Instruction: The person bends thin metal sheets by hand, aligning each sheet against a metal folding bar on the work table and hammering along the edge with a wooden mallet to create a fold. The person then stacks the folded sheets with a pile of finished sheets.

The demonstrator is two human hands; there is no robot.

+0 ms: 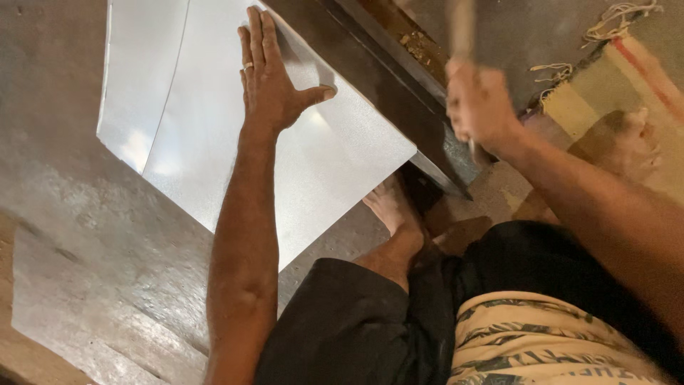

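My left hand (269, 75) lies flat, fingers spread, on a shiny metal sheet (206, 142) that rests on the floor with one edge against a dark steel beam (399, 93). A ring shows on one finger. My right hand (479, 105), blurred by motion, is closed around a wooden handle (462, 28) raised above the beam; the tool's head is out of view. My bare foot (390, 207) sits at the sheet's near corner beside the beam's end.
A second metal sheet (139, 71) overlaps the first on the left. The concrete floor (78, 235) spreads to the left and front. A striped woven mat with fringe (627, 93) lies at the right. My black shorts and patterned shirt fill the bottom.
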